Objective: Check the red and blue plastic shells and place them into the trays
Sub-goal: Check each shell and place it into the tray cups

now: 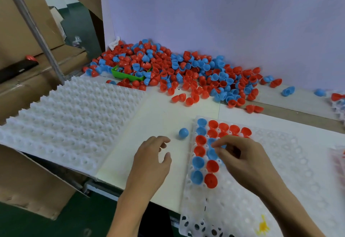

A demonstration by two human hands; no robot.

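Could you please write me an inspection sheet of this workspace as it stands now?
Surface: pale table, purple backboard behind.
Job's things: clear tray, left part filled with red and blue shells; shell pile; loose blue shell.
Clutter: green bin buried in the pile; white tray stack.
Grippers: left hand open beside the tray; right hand fingers on a blue shell in the tray.
Cables: nothing seen.
Surroundings: cardboard boxes at left.

Head camera looks forward and down, close over the table (pixel 164 109)
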